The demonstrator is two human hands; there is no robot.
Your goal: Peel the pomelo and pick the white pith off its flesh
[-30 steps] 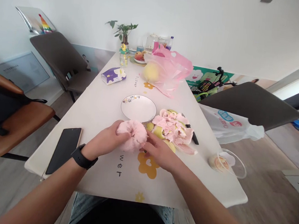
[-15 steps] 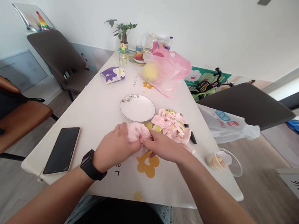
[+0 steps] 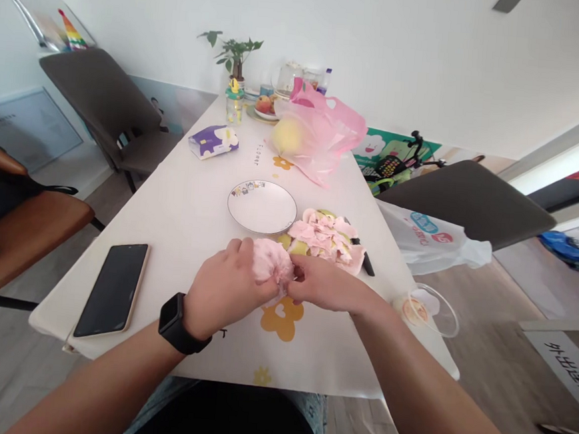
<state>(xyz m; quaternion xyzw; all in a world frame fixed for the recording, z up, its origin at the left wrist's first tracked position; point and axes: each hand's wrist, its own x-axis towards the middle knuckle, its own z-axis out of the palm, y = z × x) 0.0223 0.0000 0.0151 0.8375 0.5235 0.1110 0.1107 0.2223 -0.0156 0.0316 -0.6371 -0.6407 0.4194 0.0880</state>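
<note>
A peeled pomelo (image 3: 269,259), its outside pale pink, is held low above the table's near part. My left hand (image 3: 227,275) wraps its left side, with the fingers over the top. My right hand (image 3: 317,281) pinches the right side of the fruit with bent fingers, at a ragged spot by the left thumb. Beyond the right hand lies a heap of pink-and-green pomelo peel (image 3: 325,236). The black handle of a knife (image 3: 368,265) sticks out from the peel's right side. Just past the fruit stands a white plate (image 3: 263,208) with small printed figures.
A phone (image 3: 112,290) lies at the table's left edge. Farther back are a purple tissue pack (image 3: 214,142), a pink plastic bag (image 3: 326,133) with a yellow fruit, a bottle (image 3: 234,109) and a plant (image 3: 236,56). A clear plastic tub (image 3: 425,311) hangs at the right edge.
The view has shifted slightly to the right. The pomelo has turned a little in my hands, and my right fingers have drawn slightly up and back along its right side.
</note>
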